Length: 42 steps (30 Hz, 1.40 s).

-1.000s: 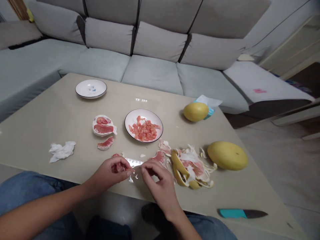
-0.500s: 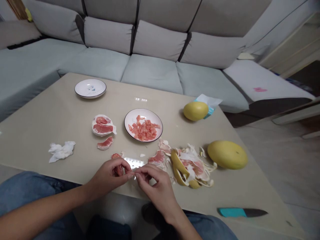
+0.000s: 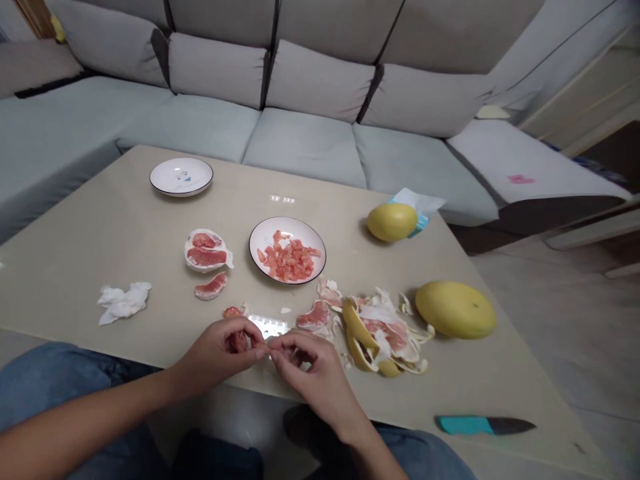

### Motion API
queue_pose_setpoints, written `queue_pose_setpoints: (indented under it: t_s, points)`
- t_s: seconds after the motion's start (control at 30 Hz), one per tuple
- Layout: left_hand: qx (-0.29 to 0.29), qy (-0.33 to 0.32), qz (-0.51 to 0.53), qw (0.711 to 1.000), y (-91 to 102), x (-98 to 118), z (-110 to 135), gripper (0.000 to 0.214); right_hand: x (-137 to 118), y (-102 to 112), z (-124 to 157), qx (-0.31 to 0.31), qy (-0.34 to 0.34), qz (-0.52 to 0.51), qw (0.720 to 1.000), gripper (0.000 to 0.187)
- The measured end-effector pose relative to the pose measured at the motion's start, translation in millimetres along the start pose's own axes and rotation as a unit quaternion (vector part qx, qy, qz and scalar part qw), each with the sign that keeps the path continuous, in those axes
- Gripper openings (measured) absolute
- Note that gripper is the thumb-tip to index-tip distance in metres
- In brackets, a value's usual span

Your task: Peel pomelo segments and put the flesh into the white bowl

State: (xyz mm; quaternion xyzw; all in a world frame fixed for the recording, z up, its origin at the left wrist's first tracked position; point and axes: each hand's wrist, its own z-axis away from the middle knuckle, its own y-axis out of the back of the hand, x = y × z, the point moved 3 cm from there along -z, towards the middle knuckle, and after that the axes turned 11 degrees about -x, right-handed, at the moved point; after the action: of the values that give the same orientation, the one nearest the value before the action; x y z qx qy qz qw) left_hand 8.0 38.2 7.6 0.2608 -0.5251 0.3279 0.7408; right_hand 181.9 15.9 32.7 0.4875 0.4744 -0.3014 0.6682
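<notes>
Head view: at lower centre, shows left hand (image 3: 213,350) curled closed round a red fruit segment (image 3: 239,342), thumb and forefinger pinched. Just right of it, shows right hand (image 3: 315,367), thumb and forefinger pinched, meeting left fingertips; cannot tell whether gripping anything, too small. At frame centre, note plate (image 3: 265,233) bearing fruit pieces (image 3: 290,261). Right of centre, note peel heap (image 3: 356,333); lower right, turquoise-handled knife (image 3: 467,425) on table (image 3: 165,347).

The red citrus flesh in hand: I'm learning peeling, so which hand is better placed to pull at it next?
Probably the right hand: its thumb and forefinger pinch close by, while the left hand is curled around the red citrus flesh.
</notes>
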Motion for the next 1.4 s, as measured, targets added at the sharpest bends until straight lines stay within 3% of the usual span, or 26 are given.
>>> queue_pose_setpoints:
  t_s: [0.43,0.6,0.67,0.77,0.97,1.07,1.2,1.4]
  points:
    - [-0.008,0.010,0.013,1.000,1.0,-3.8,-2.4,0.027,1.8,3.7,-1.6,0.000,-0.016,-0.017,1.000,0.014]
    - [-0.012,0.020,0.029,0.999,2.6,0.3,-3.1,0.024,8.6,10.4,-0.3,-0.029,-0.023,0.058,0.998,0.028]
    - [-0.004,0.026,0.033,0.999,3.6,3.6,-3.6,0.023,11.3,15.5,0.4,-0.028,-0.002,0.097,0.995,0.022]
    - [0.006,0.025,0.041,0.999,5.7,6.2,-4.9,0.022,13.6,24.2,0.2,-0.009,0.053,0.125,0.991,0.015]
    - [0.004,0.040,0.070,0.997,10.9,-1.4,-7.4,0.028,17.5,38.8,-1.5,0.078,0.068,0.144,0.984,0.015]
    - [0.000,0.050,0.074,0.996,10.9,-4.3,-8.5,0.030,13.9,33.2,-1.2,0.051,0.090,0.146,0.984,0.024]
    - [-0.037,0.047,0.116,0.991,5.6,-6.4,-10.2,0.031,6.5,11.9,-1.2,-0.028,0.111,0.085,0.990,0.036]
    - [-0.093,0.063,0.186,0.976,-0.9,-11.2,-9.4,0.030,2.8,-6.2,-2.7,-0.015,0.142,0.049,0.989,0.017]
